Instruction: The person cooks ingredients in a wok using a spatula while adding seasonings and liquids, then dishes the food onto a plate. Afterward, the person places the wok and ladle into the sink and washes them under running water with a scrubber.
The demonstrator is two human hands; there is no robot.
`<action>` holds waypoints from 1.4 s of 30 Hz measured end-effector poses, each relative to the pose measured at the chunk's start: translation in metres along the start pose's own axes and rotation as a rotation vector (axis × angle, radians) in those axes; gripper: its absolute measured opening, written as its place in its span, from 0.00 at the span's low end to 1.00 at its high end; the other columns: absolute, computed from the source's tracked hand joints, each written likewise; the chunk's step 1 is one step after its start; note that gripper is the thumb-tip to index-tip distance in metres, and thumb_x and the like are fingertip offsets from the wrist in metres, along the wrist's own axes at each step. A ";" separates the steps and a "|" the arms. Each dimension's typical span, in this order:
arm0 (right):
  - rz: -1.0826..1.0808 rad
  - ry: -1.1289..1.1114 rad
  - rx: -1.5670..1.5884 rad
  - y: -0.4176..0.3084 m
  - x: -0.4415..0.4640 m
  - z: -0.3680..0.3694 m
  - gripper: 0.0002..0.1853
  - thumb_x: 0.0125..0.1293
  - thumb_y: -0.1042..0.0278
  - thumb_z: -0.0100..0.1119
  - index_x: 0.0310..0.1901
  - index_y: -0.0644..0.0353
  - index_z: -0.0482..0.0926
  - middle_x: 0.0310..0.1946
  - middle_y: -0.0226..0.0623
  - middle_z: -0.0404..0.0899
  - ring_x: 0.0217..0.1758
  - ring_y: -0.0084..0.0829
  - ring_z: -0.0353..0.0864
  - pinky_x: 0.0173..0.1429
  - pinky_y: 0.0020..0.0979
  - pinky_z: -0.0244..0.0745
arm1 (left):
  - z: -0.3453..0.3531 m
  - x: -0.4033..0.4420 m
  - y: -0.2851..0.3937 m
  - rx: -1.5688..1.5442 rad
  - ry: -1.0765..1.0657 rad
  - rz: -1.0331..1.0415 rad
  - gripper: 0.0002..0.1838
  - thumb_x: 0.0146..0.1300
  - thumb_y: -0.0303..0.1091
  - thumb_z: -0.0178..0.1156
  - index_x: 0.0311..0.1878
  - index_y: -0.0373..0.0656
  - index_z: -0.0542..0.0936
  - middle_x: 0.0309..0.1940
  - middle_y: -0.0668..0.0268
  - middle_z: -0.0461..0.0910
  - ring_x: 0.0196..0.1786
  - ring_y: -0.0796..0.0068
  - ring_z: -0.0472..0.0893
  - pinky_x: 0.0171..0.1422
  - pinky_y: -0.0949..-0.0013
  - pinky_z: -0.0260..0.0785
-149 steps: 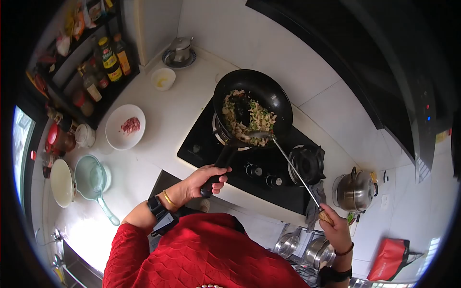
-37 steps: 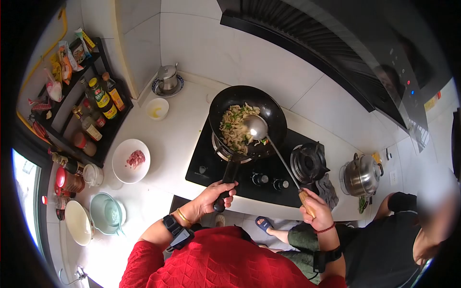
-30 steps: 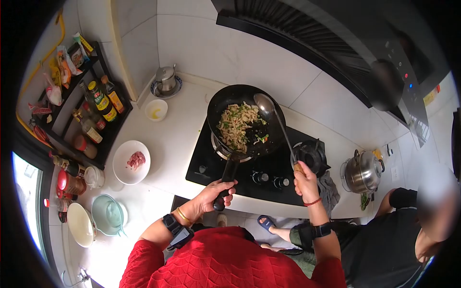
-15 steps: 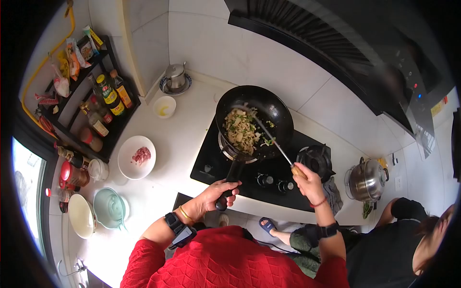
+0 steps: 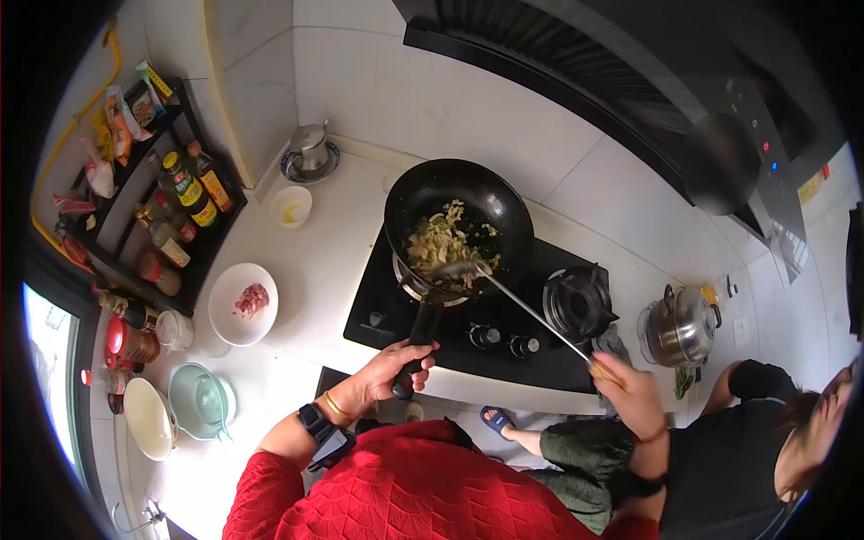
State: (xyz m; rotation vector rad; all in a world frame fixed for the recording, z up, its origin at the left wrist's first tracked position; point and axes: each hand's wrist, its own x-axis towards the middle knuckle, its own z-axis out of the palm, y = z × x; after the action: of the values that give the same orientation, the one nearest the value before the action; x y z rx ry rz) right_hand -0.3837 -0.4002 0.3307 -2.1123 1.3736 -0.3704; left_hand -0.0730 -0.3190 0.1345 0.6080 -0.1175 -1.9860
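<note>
Free passage runs along the surface [image 5: 315,243] between the white bowl [image 5: 222,301] and the stove's [image 5: 373,297] left edge. The wok [image 5: 504,202] blocks the stove's left half; the ladle's [image 5: 537,315] shaft slants across its front right. Near the surface's right end stands a steel pot [image 5: 679,328], an obstacle there.

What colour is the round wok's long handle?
The long handle is black, clearest in the head view.

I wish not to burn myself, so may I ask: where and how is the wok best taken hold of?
Probably near the outer end of its long black handle, from the front of the stove: the handle points that way from the rim of the wok, away from the food. The left hand grips it there.
</note>
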 end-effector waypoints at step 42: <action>0.240 -0.203 0.519 0.050 0.016 0.003 0.19 0.59 0.73 0.53 0.53 0.62 0.72 0.17 0.26 0.69 0.14 0.10 0.59 0.17 0.14 0.51 | 0.005 0.002 -0.004 0.011 0.042 0.031 0.14 0.63 0.35 0.53 0.48 0.40 0.67 0.25 0.68 0.69 0.19 0.79 0.69 0.22 0.74 0.65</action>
State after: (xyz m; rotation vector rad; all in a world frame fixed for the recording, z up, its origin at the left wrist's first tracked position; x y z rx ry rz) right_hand -0.4116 -0.4282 0.2966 -1.5023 1.2334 -0.3562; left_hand -0.0792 -0.3191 0.1367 0.6516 -0.1114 -1.9430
